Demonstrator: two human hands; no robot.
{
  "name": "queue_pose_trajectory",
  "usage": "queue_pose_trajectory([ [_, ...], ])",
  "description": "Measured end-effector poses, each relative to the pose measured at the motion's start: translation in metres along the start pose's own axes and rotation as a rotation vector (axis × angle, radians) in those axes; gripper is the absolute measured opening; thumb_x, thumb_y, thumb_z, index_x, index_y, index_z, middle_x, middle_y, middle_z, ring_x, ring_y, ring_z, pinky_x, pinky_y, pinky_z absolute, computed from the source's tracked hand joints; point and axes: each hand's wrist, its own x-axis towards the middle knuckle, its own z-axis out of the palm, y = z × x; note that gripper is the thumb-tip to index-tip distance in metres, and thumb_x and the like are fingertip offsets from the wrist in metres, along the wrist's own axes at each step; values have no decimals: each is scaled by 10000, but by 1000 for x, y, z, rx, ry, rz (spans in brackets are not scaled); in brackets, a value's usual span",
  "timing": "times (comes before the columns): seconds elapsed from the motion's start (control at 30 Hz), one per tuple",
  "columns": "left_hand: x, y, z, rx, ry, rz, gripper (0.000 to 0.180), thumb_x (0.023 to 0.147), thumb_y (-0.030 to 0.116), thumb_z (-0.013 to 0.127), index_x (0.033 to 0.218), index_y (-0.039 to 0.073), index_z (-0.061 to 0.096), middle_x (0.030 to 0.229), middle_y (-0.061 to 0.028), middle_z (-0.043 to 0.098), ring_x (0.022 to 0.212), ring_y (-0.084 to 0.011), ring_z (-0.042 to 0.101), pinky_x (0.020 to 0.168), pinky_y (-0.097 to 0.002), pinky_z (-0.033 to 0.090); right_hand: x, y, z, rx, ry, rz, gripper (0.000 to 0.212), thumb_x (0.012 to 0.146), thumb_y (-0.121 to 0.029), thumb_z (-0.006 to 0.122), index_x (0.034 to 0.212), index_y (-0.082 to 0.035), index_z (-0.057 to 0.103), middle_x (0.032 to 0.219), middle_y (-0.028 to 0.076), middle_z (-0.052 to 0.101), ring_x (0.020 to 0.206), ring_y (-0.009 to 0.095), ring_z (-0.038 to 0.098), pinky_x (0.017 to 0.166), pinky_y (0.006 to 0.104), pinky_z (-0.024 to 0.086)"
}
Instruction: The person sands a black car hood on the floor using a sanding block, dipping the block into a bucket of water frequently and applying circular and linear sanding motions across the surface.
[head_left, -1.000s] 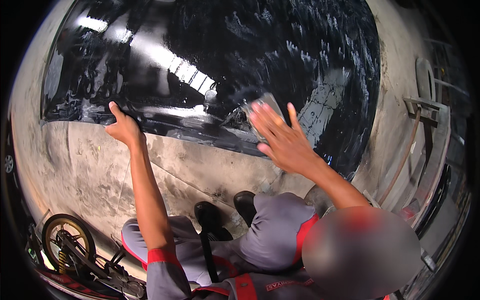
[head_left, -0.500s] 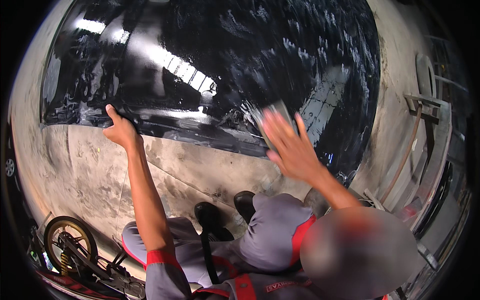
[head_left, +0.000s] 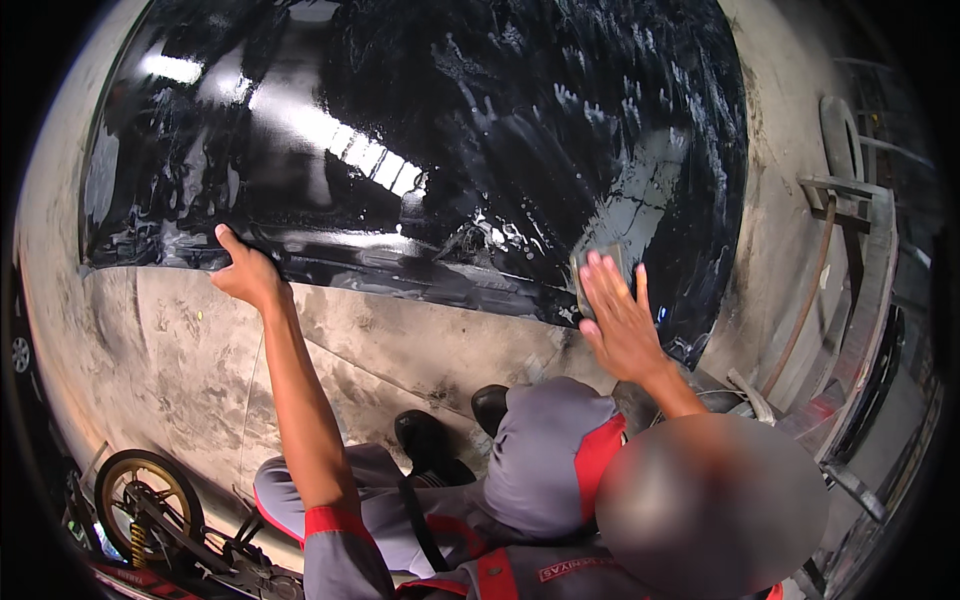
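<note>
A large glossy black panel (head_left: 400, 120), which looks like a car bonnet, lies before me with wet shine, whitish smears and dull grey patches. My left hand (head_left: 250, 275) grips its near edge, thumb on top and the other fingers hidden beneath. Near the panel's right-hand front corner, my right hand (head_left: 628, 325) presses a flat grey-green sanding pad (head_left: 579, 277) against the surface. Its fingers lie along the pad, covering most of it, with the thumb at the near side.
Stained concrete floor (head_left: 400, 340) surrounds the panel, and my black shoes (head_left: 420, 435) rest on it. At the lower left stands a motorcycle wheel (head_left: 150, 505) with a gold rim. A worn metal frame (head_left: 870, 270) runs along the right side. A blurred oval hides the lower right.
My right hand has slid the pad rightward and slightly nearer, toward the panel's corner. My left hand keeps its hold on the edge. The view has shifted a little.
</note>
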Motion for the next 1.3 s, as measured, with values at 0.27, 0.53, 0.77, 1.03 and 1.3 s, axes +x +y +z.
queue_pose_trajectory([
  [0.27, 12, -6, -13, 68, 0, 51, 662, 967, 437, 713, 750, -186, 653, 735, -99, 667, 630, -146, 529, 616, -370, 494, 61, -6, -11, 56, 106, -70, 643, 1060, -292, 441, 1627, -53, 255, 1701, 153, 221, 1581, 306, 183, 1253, 594, 76],
  [0.53, -3, 4, -4, 85, -52, -53, 589, 989, 378, 687, 944, -208, 658, 932, -177, 718, 770, -203, 608, 747, -378, 530, 40, 1, -11, 72, 99, -51, 663, 1052, -331, 462, 1623, -58, 265, 1709, 128, 217, 1594, 251, 159, 1237, 629, 55],
  [0.77, 3, -3, -3, 123, -51, -32, 626, 977, 396, 699, 881, -221, 654, 843, -164, 702, 717, -208, 587, 723, -391, 526, -94, 46, 13, -10, -100, 159, 710, 1040, -292, 465, 1646, -53, 182, 1726, 128, 153, 1600, 281, 123, 1254, 599, 8],
  [1.03, 10, -1, -9, 162, -89, -74, 693, 964, 472, 713, 840, -207, 662, 833, -140, 690, 687, -188, 555, 679, -393, 531, 64, -12, -7, 74, 240, 31, 653, 1056, -321, 472, 1618, -51, 276, 1709, 111, 218, 1583, 260, 184, 1251, 600, 83],
  [1.3, 2, 2, -5, -35, -114, -108, 646, 995, 420, 692, 914, -220, 655, 935, -169, 714, 755, -199, 626, 717, -383, 566, -77, 43, 24, 81, 208, 404, 651, 1062, -276, 427, 1634, -46, 217, 1717, 123, 187, 1587, 290, 167, 1240, 627, 90],
])
